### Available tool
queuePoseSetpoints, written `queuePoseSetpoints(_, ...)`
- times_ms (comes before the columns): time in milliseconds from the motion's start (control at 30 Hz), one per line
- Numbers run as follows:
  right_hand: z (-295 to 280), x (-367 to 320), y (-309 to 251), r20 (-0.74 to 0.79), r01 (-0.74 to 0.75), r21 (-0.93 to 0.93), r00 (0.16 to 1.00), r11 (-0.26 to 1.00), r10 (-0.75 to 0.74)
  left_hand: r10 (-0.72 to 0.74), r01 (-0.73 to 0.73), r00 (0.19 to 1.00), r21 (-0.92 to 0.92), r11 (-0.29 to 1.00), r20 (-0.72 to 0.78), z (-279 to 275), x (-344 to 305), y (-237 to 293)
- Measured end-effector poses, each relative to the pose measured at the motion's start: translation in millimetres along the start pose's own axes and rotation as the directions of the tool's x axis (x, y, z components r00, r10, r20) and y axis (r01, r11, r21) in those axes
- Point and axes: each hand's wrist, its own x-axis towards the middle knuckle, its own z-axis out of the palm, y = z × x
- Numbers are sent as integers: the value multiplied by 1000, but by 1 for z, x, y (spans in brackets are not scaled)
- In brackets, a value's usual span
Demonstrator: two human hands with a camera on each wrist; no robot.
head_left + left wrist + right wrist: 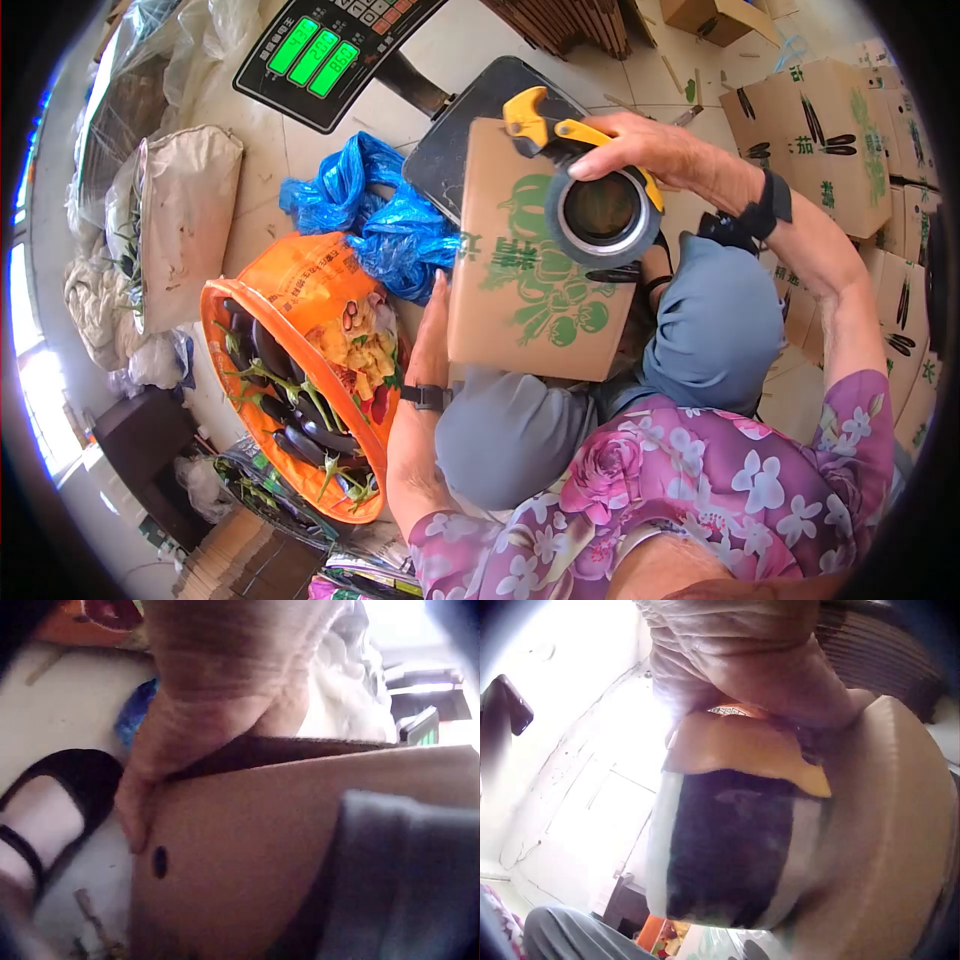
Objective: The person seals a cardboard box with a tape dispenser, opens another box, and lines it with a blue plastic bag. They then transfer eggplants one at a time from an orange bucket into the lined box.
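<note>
A cardboard box [490,330] with green vegetable prints stands tilted between the person's knees. The right hand [640,150] grips a yellow-and-black tape dispenser [525,118] over the box's upper right part. Its wide tape roll [731,840] shows close beside the cardboard in the right wrist view. Along the box's left side lies the left hand [430,325], its fingers fairly straight. In the left wrist view that hand [225,690] rests at the edge of the box, one fingertip reaching over the corner near a small dark oval hole [160,862].
An orange bag [290,262] of eggplants [270,350] leans at the left. Blue plastic [400,240] lies beside it. Behind the box is a scale platform [440,160] with a lit display [315,62]. Printed cartons [800,190] stand at the right.
</note>
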Motion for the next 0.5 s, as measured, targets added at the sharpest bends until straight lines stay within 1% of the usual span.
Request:
queuePoseSetpoints(33, 2, 7, -3, 16, -1, -89, 1000, 996, 3, -18, 19, 1000, -51, 999, 16, -1, -5, -4)
queuePoseSetpoints(67, 2, 11, -6, 22, 6, -88, 1000, 996, -4, -17, 19, 1000, -62, 998, 23, 0, -6, -3)
queuePoseSetpoints(133, 1, 13, -17, 102, 59, 37, 993, 998, -63, -15, 15, 1000, 2, 1000, 1, 3, -6, 14)
queuePoseSetpoints(167, -2, 7, -24, 107, 101, 92, 988, 991, -110, 3, -1, 999, 77, 997, -33, 4, -5, 28)
queuePoseSetpoints(200, -8, -2, -27, 67, 159, 131, 983, 979, -168, -2, 25, 996, 259, 965, -87, -2, 6, 50)
queuePoseSetpoints(233, -17, -13, -26, 31, 212, 170, 975, 962, -220, 101, -64, 991, 363, 930, -84, 9, 6, 69)
queuePoseSetpoints(267, -32, -27, -24, 33, 193, 207, 978, 959, -204, 254, -184, 966, 549, 815, -53, -5, 27, 90)
queuePoseSetpoints(300, -53, -42, -20, 27, 184, 241, 980, 953, -196, 348, -312, 937, 505, 805, 25, 22, 18, 112)
queuePoseSetpoints(333, -73, -62, -9, -28, 171, 289, 985, 942, -170, 439, -365, 899, 571, 735, 10, 65, -7, 132)
queuePoseSetpoints(367, -82, -80, 0, -83, 156, 341, 987, 927, -136, 498, -429, 861, 674, 602, 103, 91, -17, 145)
queuePoseSetpoints(433, -63, -118, 0, -202, 218, 380, 968, 899, -150, 626, -525, 766, 705, 476, 148, 117, -7, 150)
queuePoseSetpoints(467, -65, -125, 7, -180, 236, 401, 968, 885, -176, 663, -580, 728, 672, 461, 173, 130, -5, 146)
queuePoseSetpoints(500, -72, -127, 17, -195, 245, 398, 964, 884, -179, 697, -631, 689, 636, 444, 196, 143, -3, 141)
